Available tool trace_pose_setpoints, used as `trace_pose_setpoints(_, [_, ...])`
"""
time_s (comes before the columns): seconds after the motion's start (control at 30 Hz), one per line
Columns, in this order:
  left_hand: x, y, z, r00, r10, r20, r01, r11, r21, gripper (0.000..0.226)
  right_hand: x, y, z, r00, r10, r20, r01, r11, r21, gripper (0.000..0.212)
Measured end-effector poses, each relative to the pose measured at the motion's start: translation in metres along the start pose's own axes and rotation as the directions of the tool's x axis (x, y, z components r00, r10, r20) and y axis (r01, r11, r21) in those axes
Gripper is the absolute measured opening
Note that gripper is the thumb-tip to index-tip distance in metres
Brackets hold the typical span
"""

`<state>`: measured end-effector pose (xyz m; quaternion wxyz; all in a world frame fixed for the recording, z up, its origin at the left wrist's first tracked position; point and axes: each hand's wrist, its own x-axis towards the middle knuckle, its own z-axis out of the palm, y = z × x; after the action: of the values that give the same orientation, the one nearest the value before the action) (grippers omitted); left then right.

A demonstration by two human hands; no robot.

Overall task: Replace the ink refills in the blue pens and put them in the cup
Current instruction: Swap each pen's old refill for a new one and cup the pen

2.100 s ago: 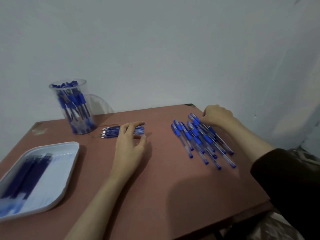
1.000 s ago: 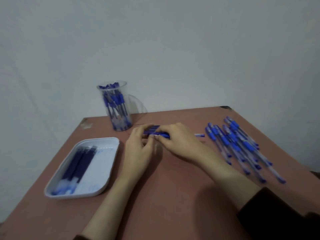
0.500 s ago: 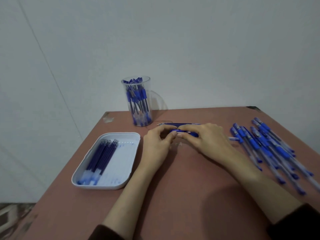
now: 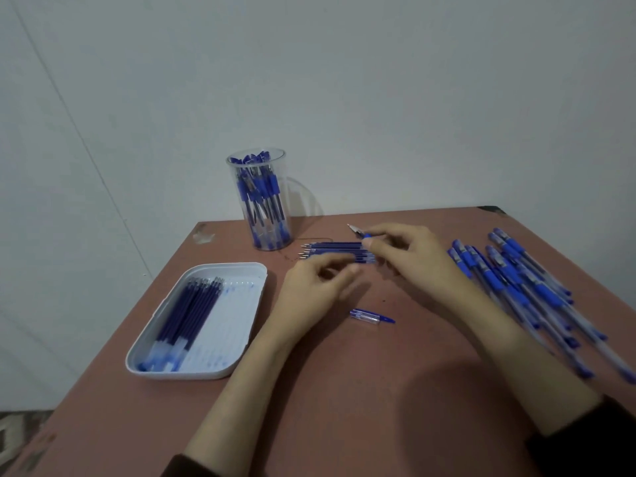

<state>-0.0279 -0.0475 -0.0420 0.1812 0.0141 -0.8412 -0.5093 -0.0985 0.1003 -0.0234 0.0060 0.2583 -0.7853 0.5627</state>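
Two hands meet at the middle of the frame, above a small row of fresh refills lying on the bench. The right hand pinches an opened pen between thumb and forefinger, its tip pointing to the upper left; the remaining fingers curl loosely. The left hand sits just below the refills with its fingers half bent toward them, and blur hides whether it has already nipped one or merely touches the row. A short clear-and-blue piece, a cap by the look of it, lies alone on the bench below the hands. The step in hand seems to be the swap itself: the next move calls for drawing one thin refill clear of its neighbours and threading it straight into the barrel. The cup, packed with finished pens, stands at upper centre; the white tray at lower left holds the spent refills; the waiting blue pens lie heaped at the right edge. Half a second earlier both hands were closed together on the pen and no loose piece lay on the bench.
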Motion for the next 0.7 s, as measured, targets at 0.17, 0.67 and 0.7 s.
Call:
trace_pose_setpoints(0.17, [0.001, 0.007, -0.001, 0.986, -0.124, 0.115, 0.170, 0.720, -0.673, 0.022, -0.007, -0.012, 0.008, 0.933, 0.192, 0.305, -0.292, 0.898, 0.328, 0.030])
trace_pose_setpoints(0.67, [0.004, 0.010, -0.001, 0.982, -0.187, 0.024, 0.120, 0.518, -0.847, 0.033, -0.010, -0.007, 0.029, 0.997, -0.057, 0.057, 0.043, 0.974, 0.222, 0.006])
trace_pose_setpoints(0.7, [0.004, 0.012, -0.001, 0.981, -0.189, 0.050, 0.139, 0.491, -0.860, 0.040, -0.008, -0.005, 0.029, 0.999, -0.042, 0.025, 0.035, 0.975, 0.219, 0.006])
